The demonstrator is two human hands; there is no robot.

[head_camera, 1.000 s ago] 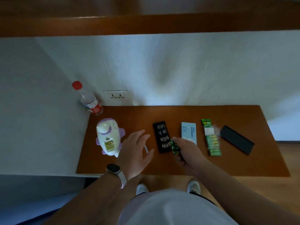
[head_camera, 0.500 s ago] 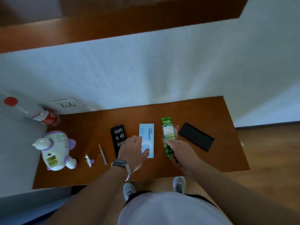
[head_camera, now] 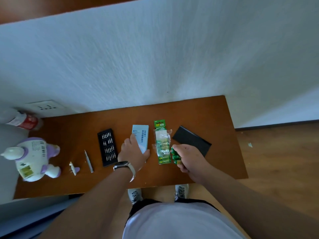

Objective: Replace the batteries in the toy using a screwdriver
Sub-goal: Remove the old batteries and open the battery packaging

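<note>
From the head camera, the toy lay at the worktop's left edge, with a small purple-and-white piece and the screwdriver just right of it. The left hand rested with relaxed fingers on a blue box beside the black bit tray. The right hand gripped what looked like 2 or 3 green batteries, touching the battery pack near the front edge. A black lid lay behind it.
</note>
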